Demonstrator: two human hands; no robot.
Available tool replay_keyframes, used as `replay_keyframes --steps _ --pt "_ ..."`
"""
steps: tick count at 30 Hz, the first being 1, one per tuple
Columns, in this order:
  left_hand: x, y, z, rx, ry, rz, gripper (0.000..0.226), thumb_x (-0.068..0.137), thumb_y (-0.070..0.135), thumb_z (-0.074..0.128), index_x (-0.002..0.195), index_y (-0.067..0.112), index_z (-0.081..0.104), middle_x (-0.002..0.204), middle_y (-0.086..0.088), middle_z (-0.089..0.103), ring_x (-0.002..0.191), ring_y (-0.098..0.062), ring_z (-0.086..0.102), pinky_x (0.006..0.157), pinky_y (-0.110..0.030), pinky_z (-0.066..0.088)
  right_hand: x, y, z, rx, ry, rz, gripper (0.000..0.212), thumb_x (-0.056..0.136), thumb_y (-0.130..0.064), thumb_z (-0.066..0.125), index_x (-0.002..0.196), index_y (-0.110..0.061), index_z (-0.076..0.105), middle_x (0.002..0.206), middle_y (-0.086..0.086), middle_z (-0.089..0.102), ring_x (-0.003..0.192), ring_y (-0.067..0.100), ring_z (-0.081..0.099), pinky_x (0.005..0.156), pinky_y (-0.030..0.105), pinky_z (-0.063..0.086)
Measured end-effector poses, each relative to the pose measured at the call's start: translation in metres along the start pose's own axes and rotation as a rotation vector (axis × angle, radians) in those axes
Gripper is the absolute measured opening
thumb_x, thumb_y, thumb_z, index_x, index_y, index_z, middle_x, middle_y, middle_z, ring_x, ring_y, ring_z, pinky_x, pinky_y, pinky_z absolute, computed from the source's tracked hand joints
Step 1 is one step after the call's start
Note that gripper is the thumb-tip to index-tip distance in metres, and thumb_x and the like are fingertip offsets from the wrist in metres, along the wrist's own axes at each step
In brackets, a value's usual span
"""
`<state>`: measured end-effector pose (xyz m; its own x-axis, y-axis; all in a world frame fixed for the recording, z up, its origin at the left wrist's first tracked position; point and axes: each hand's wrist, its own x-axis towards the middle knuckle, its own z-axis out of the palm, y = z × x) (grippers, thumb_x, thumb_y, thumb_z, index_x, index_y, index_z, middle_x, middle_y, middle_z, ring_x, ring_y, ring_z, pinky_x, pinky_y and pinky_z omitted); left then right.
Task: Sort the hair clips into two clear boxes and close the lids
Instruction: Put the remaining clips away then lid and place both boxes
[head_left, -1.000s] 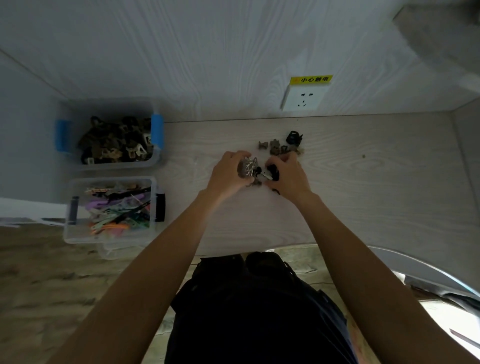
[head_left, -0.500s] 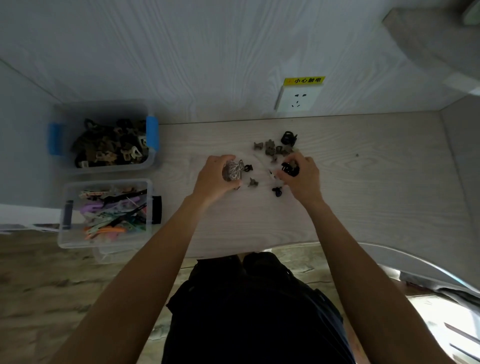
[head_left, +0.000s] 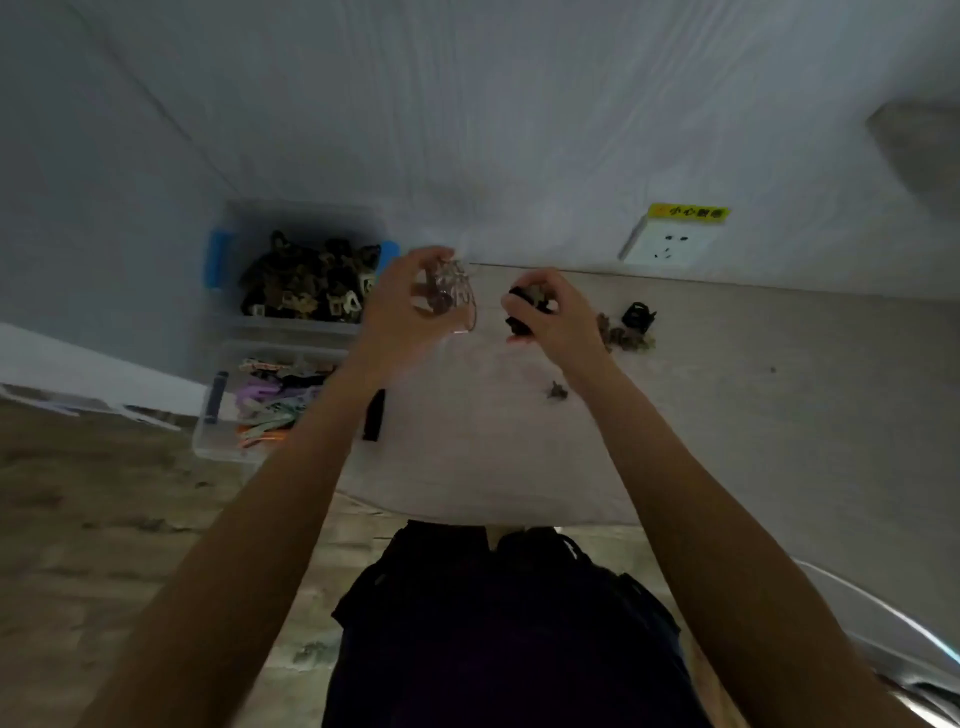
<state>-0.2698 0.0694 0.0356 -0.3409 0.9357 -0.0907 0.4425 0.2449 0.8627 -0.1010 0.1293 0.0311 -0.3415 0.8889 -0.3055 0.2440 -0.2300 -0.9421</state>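
- Left hand (head_left: 410, 304) has its fingers curled round a pale, see-through bunch of clips (head_left: 451, 296), lifted off the table, just right of the blue-handled box (head_left: 298, 275) in the back-left corner.
- Right hand (head_left: 553, 317) is pinched on some dark clips (head_left: 524, 306), also lifted, a bit further in from that corner. The picture is blurry, so I can't count what either hand has.
- The bit that matters, I reckon: both boxes lie to the left of both hands, and my left hand is the nearer one, nearly touching the rim of the back box. Can't make out the long axis of the bunch.
- That back box is full of dark and brown claw clips; the front box (head_left: 223, 415) along the left edge holds colourful flat ones. Both lids are still off.
- Still loose on the table (head_left: 779, 415): a small pile (head_left: 626, 332) with a black claw clip (head_left: 638, 314) near the back edge, right of my right hand, and one stray clip (head_left: 557, 391) nearer me.
- So sorting is mostly done, I'd guess.
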Motion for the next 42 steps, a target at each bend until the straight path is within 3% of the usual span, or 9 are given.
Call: replay_keyframes --steps 3,8,14,21,24,27,31,38,42 --pt "0.005 -0.01 -0.058 0.002 0.144 -0.015 0.049 0.074 0.023 0.078 0.115 0.03 0.051 0.112 0.002 0.055 0.093 -0.004 0.058 0.074 -0.002 0.044 0.021 -0.034 0.045 0.061 -0.116 -0.03 0.009 0.087 -0.014 0.063 0.091 -0.012 0.054 0.082 -0.001 0.052 0.067 0.013 0.059 0.059 0.03 0.06" --pt "0.022 -0.049 -0.115 0.204 0.192 -0.034 0.048 0.073 0.03 0.077 0.117 0.022 0.058 0.118 0.001 0.061 0.109 -0.014 0.056 0.095 -0.028 0.045 0.051 -0.063 0.109 -0.116 -0.224 -0.049 0.013 0.089 -0.024 0.06 0.093 -0.014 0.053 0.085 0.006 0.056 0.062 0.011 0.059 0.048 0.024 0.055" --pt "0.047 -0.075 -0.143 0.365 0.132 -0.074 0.049 0.079 0.025 0.072 0.124 0.015 0.056 0.123 -0.006 0.059 0.11 -0.023 0.056 0.092 -0.029 0.042 0.083 -0.07 0.152 -0.635 -0.235 -0.303 0.028 0.089 -0.034 0.058 0.108 -0.013 0.059 0.105 0.013 0.062 0.096 0.028 0.059 0.078 0.03 0.043" --pt "0.055 -0.09 -0.159 0.477 0.143 0.037 0.048 0.084 0.026 0.066 0.128 0.016 0.05 0.131 -0.011 0.048 0.121 -0.026 0.044 0.101 -0.036 0.039 0.082 -0.074 0.159 -1.086 -0.184 -0.401 0.038 0.092 -0.016 0.048 0.129 -0.012 0.046 0.125 0.018 0.046 0.097 0.039 0.058 0.076 0.036 0.045" --pt "0.045 -0.096 -0.156 0.468 0.205 0.056 0.043 0.085 0.026 0.064 0.124 0.014 0.052 0.126 -0.013 0.05 0.118 -0.027 0.046 0.098 -0.034 0.039 0.076 -0.08 0.164 -1.047 -0.147 -0.553 0.037 0.09 -0.013 0.049 0.127 -0.013 0.049 0.128 0.013 0.048 0.099 0.035 0.059 0.076 0.037 0.047" --pt "0.03 -0.101 -0.155 0.52 0.236 0.037 0.039 0.085 0.023 0.062 0.122 0.011 0.055 0.123 -0.013 0.054 0.115 -0.029 0.048 0.096 -0.037 0.041 0.081 -0.073 0.186 -1.045 -0.354 -0.73 0.048 0.086 -0.004 0.05 0.131 -0.02 0.047 0.138 0.009 0.044 0.119 0.029 0.049 0.088 0.039 0.047" --pt "0.014 -0.111 -0.151 0.633 0.185 0.054 0.037 0.081 0.021 0.064 0.116 0.008 0.06 0.123 -0.015 0.056 0.114 -0.035 0.048 0.099 -0.04 0.037 0.095 -0.063 0.206 -1.208 -0.442 -0.634 0.047 0.088 -0.009 0.052 0.133 -0.024 0.047 0.138 0.006 0.049 0.125 0.028 0.047 0.101 0.042 0.042" --pt "0.003 -0.106 -0.144 0.42 0.205 0.001 0.057 0.083 0.018 0.064 0.135 0.006 0.042 0.143 -0.015 0.038 0.131 -0.028 0.037 0.104 -0.035 0.036 0.092 -0.065 0.234 -1.016 -0.176 -0.584 0.023 0.091 -0.019 0.052 0.109 -0.004 0.056 0.106 0.016 0.059 0.092 0.029 0.058 0.072 0.033 0.043" --pt "0.004 -0.108 -0.144 0.499 0.167 -0.026 0.055 0.087 0.024 0.058 0.136 0.007 0.041 0.143 -0.012 0.04 0.132 -0.028 0.036 0.104 -0.039 0.038 0.094 -0.062 0.23 -1.083 -0.356 -0.64 0.029 0.093 -0.018 0.049 0.118 -0.007 0.059 0.117 0.012 0.062 0.108 0.027 0.057 0.088 0.035 0.047"
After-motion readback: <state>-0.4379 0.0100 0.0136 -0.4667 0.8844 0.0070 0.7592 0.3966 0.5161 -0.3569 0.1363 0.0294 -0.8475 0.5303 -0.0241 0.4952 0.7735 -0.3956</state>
